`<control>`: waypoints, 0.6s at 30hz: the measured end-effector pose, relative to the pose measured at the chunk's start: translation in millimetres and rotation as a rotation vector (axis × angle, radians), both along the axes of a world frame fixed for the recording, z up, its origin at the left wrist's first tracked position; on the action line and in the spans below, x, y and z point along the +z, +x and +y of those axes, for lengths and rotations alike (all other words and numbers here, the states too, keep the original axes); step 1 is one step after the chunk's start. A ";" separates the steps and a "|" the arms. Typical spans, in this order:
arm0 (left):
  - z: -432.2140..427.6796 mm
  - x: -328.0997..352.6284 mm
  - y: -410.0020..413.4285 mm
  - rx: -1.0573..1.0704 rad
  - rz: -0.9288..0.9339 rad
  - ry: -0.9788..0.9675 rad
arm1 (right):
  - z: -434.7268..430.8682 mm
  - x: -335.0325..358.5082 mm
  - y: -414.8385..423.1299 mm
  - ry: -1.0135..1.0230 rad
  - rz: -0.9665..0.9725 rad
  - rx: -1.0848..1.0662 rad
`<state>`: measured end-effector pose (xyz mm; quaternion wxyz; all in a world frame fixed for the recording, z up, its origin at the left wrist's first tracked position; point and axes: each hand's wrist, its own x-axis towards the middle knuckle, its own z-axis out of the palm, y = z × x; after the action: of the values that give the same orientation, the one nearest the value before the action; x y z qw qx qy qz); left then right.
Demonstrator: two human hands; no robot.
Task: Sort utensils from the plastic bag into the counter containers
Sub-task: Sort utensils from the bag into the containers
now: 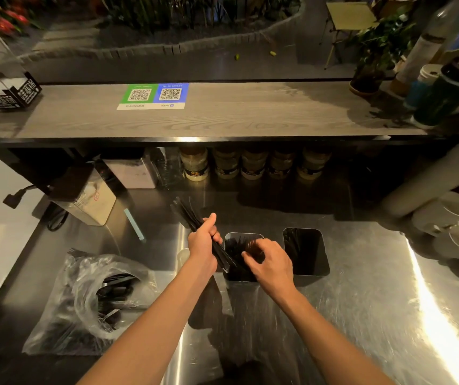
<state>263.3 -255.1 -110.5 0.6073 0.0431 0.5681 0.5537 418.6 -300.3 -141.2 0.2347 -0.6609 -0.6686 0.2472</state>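
Note:
My left hand [204, 243] is closed around a bundle of long black utensils [188, 213] that slants from the upper left down into the left metal container [229, 237]. My right hand [268, 262] hovers over that same container with its fingers curled among the black utensils standing inside; whether it grips one is unclear. A second metal container [306, 251] stands just to the right and looks dark inside. The clear plastic bag [89, 298] lies on the steel counter at the lower left with more black utensils in it.
A pale green stick [135, 225] lies on the steel counter [361, 301]. Jars [195, 165] and boxes [83, 195] line the back under a wooden shelf [222, 118]. White cups [450, 218] sit at the right edge.

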 end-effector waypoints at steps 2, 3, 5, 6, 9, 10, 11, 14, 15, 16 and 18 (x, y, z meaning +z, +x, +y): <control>-0.1 0.5 1.5 -0.019 0.016 0.025 | -2.5 0.5 -0.3 0.055 0.002 -0.003; -0.1 0.7 2.1 -0.027 0.020 0.034 | -3.5 0.8 -0.9 0.088 -0.007 0.002; 0.1 1.3 2.8 -0.037 0.022 0.052 | -4.9 0.2 -2.1 0.119 -0.054 0.040; 0.5 1.9 3.1 -0.043 0.023 0.062 | -4.8 -1.4 -1.7 0.105 -0.094 0.071; 1.8 5.6 3.1 -0.073 0.024 0.104 | -2.5 -5.0 3.3 -0.019 -0.182 0.126; 2.6 6.5 2.8 -0.087 0.026 0.120 | -1.0 -4.7 5.6 -0.043 -0.172 0.116; 3.5 7.7 2.5 -0.105 0.031 0.137 | 0.4 -2.0 7.2 -0.050 -0.141 0.094; 7.0 11.7 7.0 -0.159 0.055 0.190 | 4.8 12.6 6.2 -0.064 0.060 -0.023; 8.2 13.7 10.8 -0.168 0.056 0.203 | 6.1 18.7 5.1 -0.081 0.162 -0.072; 9.7 16.0 15.6 -0.171 0.050 0.217 | 7.4 25.1 3.9 -0.103 0.283 -0.123; 13.7 24.1 27.1 -0.160 0.017 0.246 | 8.0 38.1 0.3 -0.169 0.534 -0.218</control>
<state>290.4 -241.5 -86.4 0.6348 0.1671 0.4957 0.5687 418.9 -292.3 -103.1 0.3717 -0.6575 -0.4855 0.4403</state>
